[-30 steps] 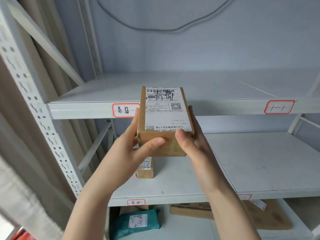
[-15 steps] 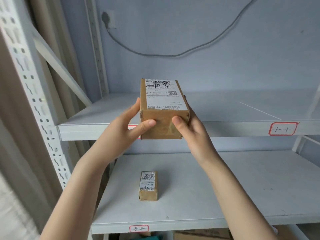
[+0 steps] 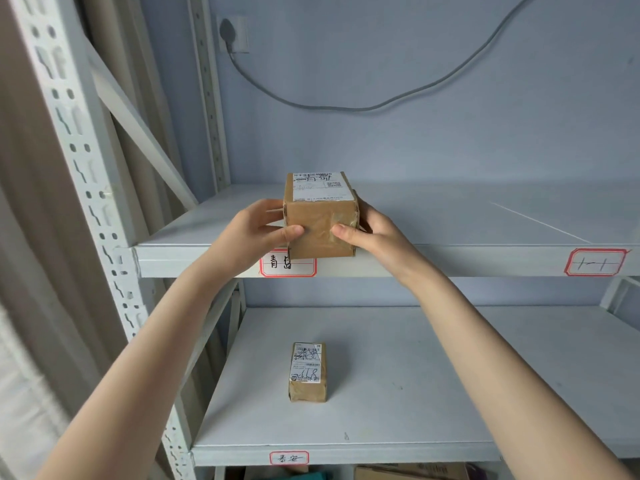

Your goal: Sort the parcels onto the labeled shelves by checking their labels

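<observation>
The brown cardboard parcel (image 3: 320,216) sits at the front edge of the upper shelf (image 3: 450,220), its near face hanging a little over the lip and covering part of the red-bordered shelf tag (image 3: 273,265) stuck there. A white shipping label (image 3: 320,187) with a barcode and handwriting lies on its top, and clear tape wrinkles across the near face. Both hands clasp it: the left hand (image 3: 256,226) presses the left side with the thumb on the front, and the right hand (image 3: 370,230) does the same on the right side, thumb tip on the taped front. Whether the box's weight rests fully on the shelf or partly in the hands I cannot tell. Further right on the same lip is a second red-bordered tag (image 3: 596,262) with a few handwritten strokes. On the lower shelf (image 3: 433,375), well apart from the held box, a small parcel (image 3: 307,372) lies flat, label up, end toward me. A third tag (image 3: 289,458) is stuck on that shelf's front edge. Behind the rack, a grey cable (image 3: 346,107) sags along the blue wall from a plug in a wall socket (image 3: 232,32), and the perforated white upright (image 3: 86,188) stands at the left.
</observation>
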